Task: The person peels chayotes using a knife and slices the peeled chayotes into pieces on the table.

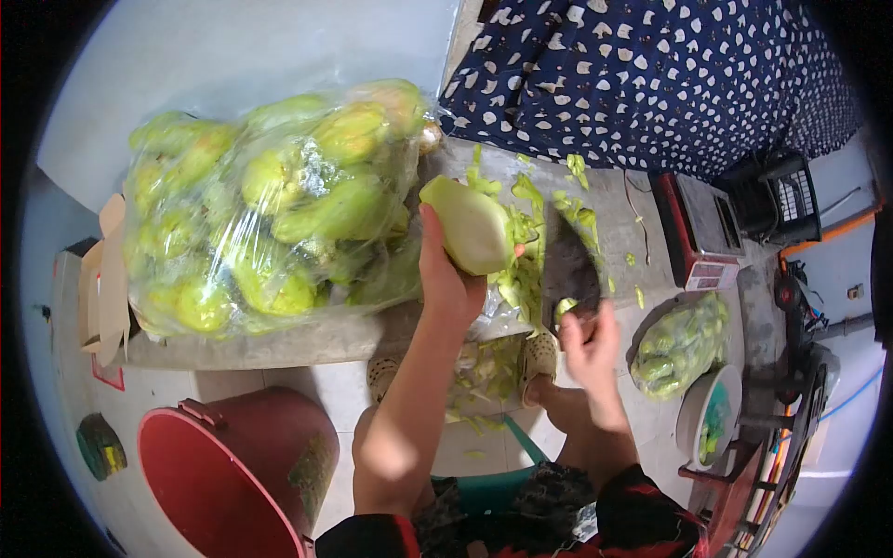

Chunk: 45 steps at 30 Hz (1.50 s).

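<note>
My left hand is closed around a pale green, pear-shaped peeled vegetable that looks like a chayote, held above the concrete ledge. In my right hand is a knife with a broad dark blade, which points away from me, just right of the chayote and apart from it. A small pale green piece shows by the blade near my right fingers; whether it sticks to the blade I cannot tell. Green peelings lie on the ledge behind both hands. My grip hides the knife's handle.
A large clear plastic bag of green chayotes covers the ledge's left side. A red bucket stands below. To the right are a red scale, another filled bag and a white bowl. Patterned dark cloth hangs behind.
</note>
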{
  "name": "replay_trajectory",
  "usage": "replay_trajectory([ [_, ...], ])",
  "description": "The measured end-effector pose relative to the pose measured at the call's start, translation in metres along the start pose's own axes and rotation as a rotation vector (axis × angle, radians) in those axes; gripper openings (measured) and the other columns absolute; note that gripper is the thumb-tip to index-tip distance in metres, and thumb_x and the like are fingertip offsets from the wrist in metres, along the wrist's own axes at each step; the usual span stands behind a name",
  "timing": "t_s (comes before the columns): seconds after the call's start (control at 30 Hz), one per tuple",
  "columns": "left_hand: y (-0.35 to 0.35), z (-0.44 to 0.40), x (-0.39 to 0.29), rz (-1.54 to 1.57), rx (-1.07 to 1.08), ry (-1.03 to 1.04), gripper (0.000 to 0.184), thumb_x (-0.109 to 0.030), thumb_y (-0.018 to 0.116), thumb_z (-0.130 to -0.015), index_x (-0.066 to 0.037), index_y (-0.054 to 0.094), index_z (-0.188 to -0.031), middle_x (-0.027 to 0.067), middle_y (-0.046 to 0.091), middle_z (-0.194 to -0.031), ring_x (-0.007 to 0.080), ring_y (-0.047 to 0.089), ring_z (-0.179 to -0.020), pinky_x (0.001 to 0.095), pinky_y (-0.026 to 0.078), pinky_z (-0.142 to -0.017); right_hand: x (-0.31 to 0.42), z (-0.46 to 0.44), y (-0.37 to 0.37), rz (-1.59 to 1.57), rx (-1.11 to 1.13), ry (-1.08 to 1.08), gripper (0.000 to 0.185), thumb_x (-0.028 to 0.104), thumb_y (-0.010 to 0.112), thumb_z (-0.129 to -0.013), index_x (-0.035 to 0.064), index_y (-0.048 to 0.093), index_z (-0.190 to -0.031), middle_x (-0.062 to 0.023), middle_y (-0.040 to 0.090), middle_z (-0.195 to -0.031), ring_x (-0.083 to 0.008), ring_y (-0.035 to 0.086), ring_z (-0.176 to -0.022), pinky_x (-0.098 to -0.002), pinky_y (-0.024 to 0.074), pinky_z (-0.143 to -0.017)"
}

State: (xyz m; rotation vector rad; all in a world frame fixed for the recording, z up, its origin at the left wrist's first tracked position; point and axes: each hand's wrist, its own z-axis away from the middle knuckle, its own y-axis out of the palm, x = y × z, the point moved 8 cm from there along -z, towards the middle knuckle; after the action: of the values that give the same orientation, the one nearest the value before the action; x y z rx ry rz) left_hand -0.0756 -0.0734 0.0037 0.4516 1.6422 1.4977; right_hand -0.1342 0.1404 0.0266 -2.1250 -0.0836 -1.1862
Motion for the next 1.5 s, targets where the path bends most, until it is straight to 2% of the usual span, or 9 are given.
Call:
replay_trajectory([
  [0.03,-0.007,-0.002,0.008,-0.003,-0.001,-0.01,0.061,-0.06,0.048,-0.096,-0.009,0.05,-0.13,0.0075,0.059,-0.118,0.0231,0.059,-0.109,0.0431,0.052,-0.092,0.019,0.004,0.009,0.152,0.022,-0.032,0.023,0.007,0.071,-0.084,0.0017,0.054,-0.098,-0.0066,0.057,-0.057,-0.0169,0.057,-0.048,-0.0298,0.0419,-0.045],
  [0.1,-0.03,-0.006,0.01,-0.05,-0.181,0.089,0.058,-0.06,0.046,-0.098,-0.01,0.05,-0.127,0.0065,0.058,-0.115,0.0205,0.059,-0.106,0.0382,0.051,-0.091,0.032,0.016,0.031,0.12,0.003,-0.342,0.021,0.005,0.069,-0.083,0.0015,0.053,-0.096,-0.0078,0.059,-0.062,-0.0216,0.056,-0.046,-0.0329,0.0434,-0.044],
  [0.17,-0.037,-0.002,0.013,-0.103,-0.24,0.114,0.063,-0.066,0.044,-0.095,-0.011,0.052,-0.125,0.0061,0.059,-0.113,0.021,0.06,-0.102,0.0392,0.052,-0.086,0.038,0.026,0.042,0.213,0.046,-0.39,0.023,0.005,0.07,-0.08,0.0016,0.055,-0.097,-0.0092,0.06,-0.064,-0.0273,0.059,-0.049,-0.0333,0.0459,-0.047],
  [0.23,-0.044,0.003,0.013,-0.157,-0.299,0.138,0.069,-0.072,0.041,-0.092,-0.012,0.054,-0.123,0.0057,0.06,-0.11,0.0215,0.061,-0.098,0.0402,0.053,-0.082,0.043,0.028,0.046,0.273,0.036,-0.48,0.029,0.006,0.072,-0.076,0.0002,0.057,-0.1,-0.0082,0.06,-0.065,-0.0256,0.059,-0.05,-0.0331,0.0466,-0.049],
  [0.3,-0.041,0.002,0.01,-0.143,-0.191,0.206,0.05,-0.056,0.042,-0.1,-0.01,0.049,-0.117,0.0034,0.055,-0.106,0.0139,0.056,-0.096,0.0321,0.048,-0.083,0.045,0.03,0.049,0.285,0.044,-0.517,0.033,0.007,0.072,-0.074,-0.0012,0.058,-0.102,-0.0077,0.059,-0.065,-0.0241,0.058,-0.049,-0.0331,0.0467,-0.049],
  [0.53,-0.046,0.0,0.009,-0.159,-0.172,0.272,0.048,-0.055,0.042,-0.101,-0.01,0.048,-0.115,0.002,0.051,-0.102,0.0121,0.053,-0.091,0.03,0.046,-0.081,0.045,0.028,0.053,0.304,0.045,-0.508,0.03,0.006,0.071,-0.074,-0.002,0.059,-0.101,-0.0072,0.058,-0.064,-0.0233,0.058,-0.049,-0.033,0.0467,-0.049],
  [0.7,-0.042,0.003,0.007,-0.174,-0.206,0.32,0.047,-0.054,0.04,-0.102,-0.009,0.048,-0.113,0.002,0.05,-0.1,0.0116,0.051,-0.09,0.029,0.045,-0.079,0.046,0.027,0.052,0.29,0.057,-0.496,0.031,0.005,0.071,-0.073,-0.0026,0.06,-0.1,-0.0093,0.06,-0.066,-0.0263,0.061,-0.051,-0.0345,0.0497,-0.051],
  [1.23,-0.035,0.011,-0.005,-0.279,-0.289,0.351,0.051,-0.056,0.039,-0.102,-0.008,0.05,-0.112,0.0036,0.053,-0.101,0.0124,0.053,-0.089,0.0296,0.046,-0.079,0.045,0.03,0.05,0.342,0.069,-0.43,0.03,0.006,0.07,-0.072,-0.0004,0.061,-0.099,-0.0103,0.062,-0.075,-0.0269,0.062,-0.058,-0.0349,0.0485,-0.056],
  [1.5,-0.035,0.009,-0.005,-0.279,-0.236,0.354,0.049,-0.054,0.037,-0.103,-0.008,0.05,-0.112,0.0021,0.054,-0.101,0.0122,0.055,-0.091,0.0292,0.047,-0.079,0.045,0.028,0.054,0.404,0.099,-0.412,0.03,0.005,0.069,-0.07,-0.0002,0.061,-0.099,-0.0106,0.062,-0.075,-0.0273,0.062,-0.059,-0.0352,0.0485,-0.056],
])
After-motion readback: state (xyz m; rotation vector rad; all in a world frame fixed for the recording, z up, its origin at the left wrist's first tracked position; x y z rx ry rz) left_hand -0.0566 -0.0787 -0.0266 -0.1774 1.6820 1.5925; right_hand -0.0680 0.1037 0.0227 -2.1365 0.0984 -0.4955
